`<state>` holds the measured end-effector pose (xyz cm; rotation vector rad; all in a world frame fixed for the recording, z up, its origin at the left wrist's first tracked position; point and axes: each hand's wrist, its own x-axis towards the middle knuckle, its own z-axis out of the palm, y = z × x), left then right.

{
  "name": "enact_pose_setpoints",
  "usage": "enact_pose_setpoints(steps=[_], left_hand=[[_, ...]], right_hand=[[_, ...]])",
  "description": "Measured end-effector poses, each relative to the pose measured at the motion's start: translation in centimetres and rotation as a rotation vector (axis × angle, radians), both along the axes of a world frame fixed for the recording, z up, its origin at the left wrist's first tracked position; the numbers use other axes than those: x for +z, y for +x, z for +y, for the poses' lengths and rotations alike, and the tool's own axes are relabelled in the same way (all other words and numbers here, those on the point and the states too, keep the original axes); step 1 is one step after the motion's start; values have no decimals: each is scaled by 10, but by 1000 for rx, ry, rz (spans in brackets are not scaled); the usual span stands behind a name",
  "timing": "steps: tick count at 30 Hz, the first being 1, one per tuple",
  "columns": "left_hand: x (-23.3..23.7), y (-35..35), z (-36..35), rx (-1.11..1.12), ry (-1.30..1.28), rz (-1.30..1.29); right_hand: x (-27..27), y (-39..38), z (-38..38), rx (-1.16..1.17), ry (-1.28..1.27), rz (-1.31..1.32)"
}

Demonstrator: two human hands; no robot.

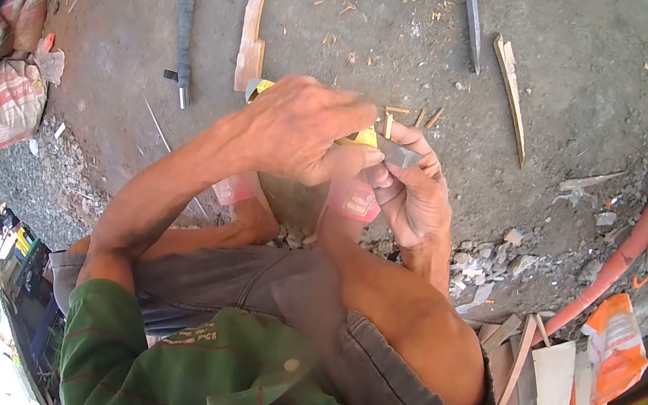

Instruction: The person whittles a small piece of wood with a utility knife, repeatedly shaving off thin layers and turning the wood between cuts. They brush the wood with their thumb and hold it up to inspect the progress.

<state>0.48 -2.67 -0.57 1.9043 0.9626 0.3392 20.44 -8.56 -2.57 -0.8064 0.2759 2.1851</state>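
Observation:
My left hand [297, 130] is closed, its fingers blurred and bent toward my right hand, with the thumb tip close to the left end of a flat grey piece [401, 154]. What the left fingers pinch cannot be made out. My right hand [421, 188] has its fingers curled around the flat grey piece, palm partly turned up. A short light wood stick [388, 124] stands just above the right fingertips. Both hands are over my feet, where yellow-and-black footwear [365, 137] shows between them.
On the ground lie a claw hammer [185, 28] with a wrapped handle, a wood strip [254, 22], a dark metal bar [472, 22] and a pointed wood splinter [512, 97]. Shavings are scattered about. Sacks [11, 93] lie left; an orange pipe [631, 243] runs along the right.

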Motion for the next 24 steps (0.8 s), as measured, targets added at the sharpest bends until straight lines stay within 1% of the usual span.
enact_pose_setpoints(steps=[3, 6, 9, 12, 14, 15, 17, 18, 21, 24], left_hand=[[-2, 1, 0, 12, 58, 31], [-6, -2, 2, -23, 52, 92], [-13, -7, 7, 4, 54, 87], [-22, -10, 6, -10, 52, 117], [-51, -23, 11, 139, 135, 160], [-53, -28, 15, 216, 174, 185], [-49, -37, 22, 156, 92, 144], [-39, -43, 17, 143, 35, 145], [-23, -14, 0, 54, 76, 19], [-17, 3, -4, 37, 65, -42]], right_hand=[[6, -3, 1, -21, -21, -87], [6, -1, 1, -32, -17, -76], [4, -2, 1, -45, -77, -115], [-3, 0, -1, -16, -70, -91], [7, 1, 2, 5, -66, -114], [12, 1, 3, 19, -67, -123], [10, 2, 7, -16, -73, -216], [11, -2, 5, -12, -91, -244], [6, -6, 3, -48, -56, -257], [7, -1, 4, -9, -40, -206]])
